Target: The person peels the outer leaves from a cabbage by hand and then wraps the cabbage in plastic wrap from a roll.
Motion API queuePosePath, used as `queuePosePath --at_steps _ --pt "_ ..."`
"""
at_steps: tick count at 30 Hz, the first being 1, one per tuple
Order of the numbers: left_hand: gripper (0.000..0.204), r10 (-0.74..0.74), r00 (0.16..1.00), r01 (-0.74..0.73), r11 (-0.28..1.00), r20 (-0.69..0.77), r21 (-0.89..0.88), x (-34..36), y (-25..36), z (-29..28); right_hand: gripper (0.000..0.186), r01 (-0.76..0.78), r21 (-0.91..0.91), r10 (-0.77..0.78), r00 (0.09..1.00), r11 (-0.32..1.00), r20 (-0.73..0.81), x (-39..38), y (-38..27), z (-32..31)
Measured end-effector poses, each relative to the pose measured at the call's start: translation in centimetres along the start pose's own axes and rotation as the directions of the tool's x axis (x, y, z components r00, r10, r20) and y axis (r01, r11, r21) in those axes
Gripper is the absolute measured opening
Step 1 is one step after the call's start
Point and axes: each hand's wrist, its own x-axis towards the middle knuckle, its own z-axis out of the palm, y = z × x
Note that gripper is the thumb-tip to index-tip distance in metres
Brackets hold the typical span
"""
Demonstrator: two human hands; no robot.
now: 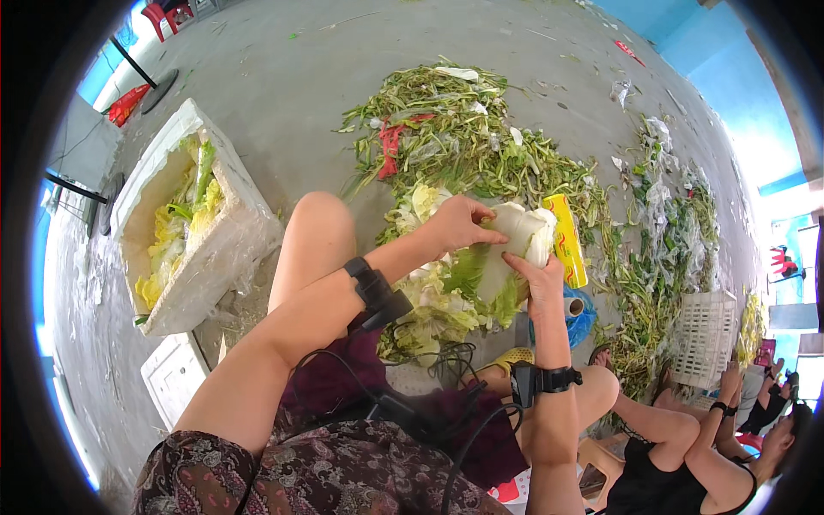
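Note:
A head of napa cabbage (513,249), white at the stem and green at the leaves, is held between both hands above my knees. My left hand (459,223) grips its upper left side with fingers curled over an outer leaf. My right hand (536,287) holds it from below on the right. Loose trimmed cabbage leaves (433,309) lie piled under the hands. Both wrists wear black bands with cables.
A white foam box (225,245) holding cabbage stands at left, a foam lid (174,376) beside it. Green vegetable scraps (446,129) cover the concrete floor ahead. A yellow roll (566,240), a white plastic crate (704,339) and another seated person (687,455) are at right.

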Motion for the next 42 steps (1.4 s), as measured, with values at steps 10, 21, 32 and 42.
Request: queuePosePath --at_steps 10,21,32,42 --pt "0.049 0.021 0.999 -0.02 0.999 0.037 -0.029 0.9 -2.0 1.2 0.043 0.029 0.089 -0.026 0.999 0.996 -0.034 -0.1 0.2 -0.2" --pt "0.027 -0.007 0.978 0.055 0.973 0.209 -0.225 -0.1 -0.8 1.4 0.046 0.002 0.076 -0.005 1.0 0.997 0.03 -0.8 -0.7 -0.8" --pt "0.023 -0.052 0.961 0.139 0.939 0.271 -0.314 -0.7 -0.1 1.3 0.051 -0.04 0.126 0.03 0.996 0.991 0.08 -1.1 -0.5 -1.5" --pt "0.028 -0.148 0.937 0.26 0.899 0.316 -0.353 -1.0 0.5 1.2 0.04 -0.062 0.3 0.031 0.994 0.952 0.109 -1.0 -0.4 -1.7"
